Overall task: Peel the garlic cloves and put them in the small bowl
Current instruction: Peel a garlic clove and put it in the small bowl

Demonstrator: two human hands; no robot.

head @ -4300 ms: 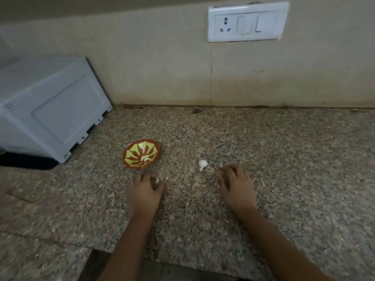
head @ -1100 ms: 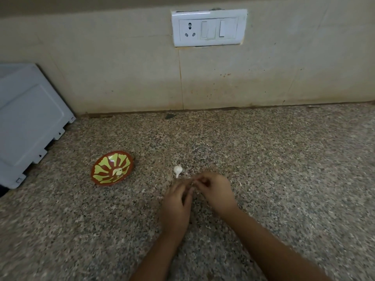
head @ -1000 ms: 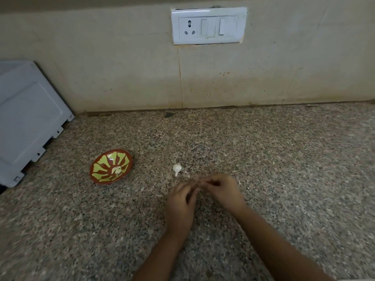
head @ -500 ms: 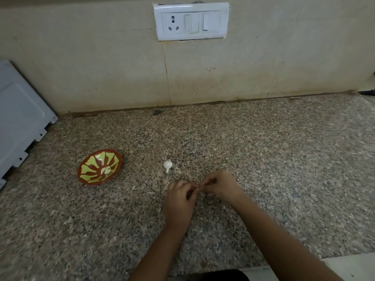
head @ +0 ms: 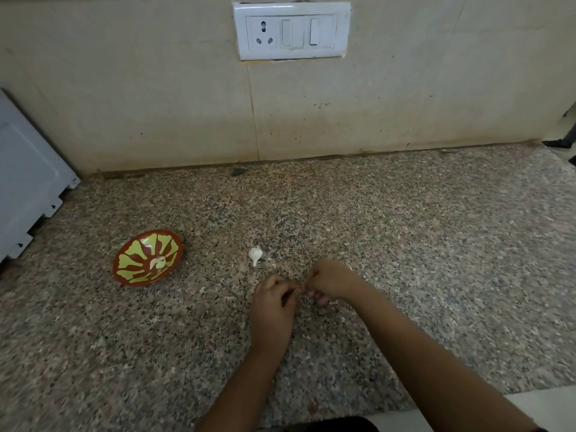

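Your two hands are together over the near middle of the worktop (head: 405, 244). Your left hand (head: 271, 310) and your right hand (head: 330, 280) have curled fingers, and their fingertips meet in a pinch. I cannot tell whether anything is clamped there, because whatever sits between your fingertips is hidden.

One garlic clove (head: 255, 254) lies loose on the worktop, just beyond your hands and slightly to the left, touching neither. It is white, with its thin tail pointing towards you.

The small bowl (head: 137, 275) stands further left, well apart from your hands. It has a red-brown rim and a yellow-green petal pattern. A pale peeled clove (head: 157, 262) rests near its middle.

At the far left edge a white appliance (head: 25, 188) sits on the worktop. On the far wall (head: 156, 104), a white switch plate (head: 291, 30) is mounted above the centre.
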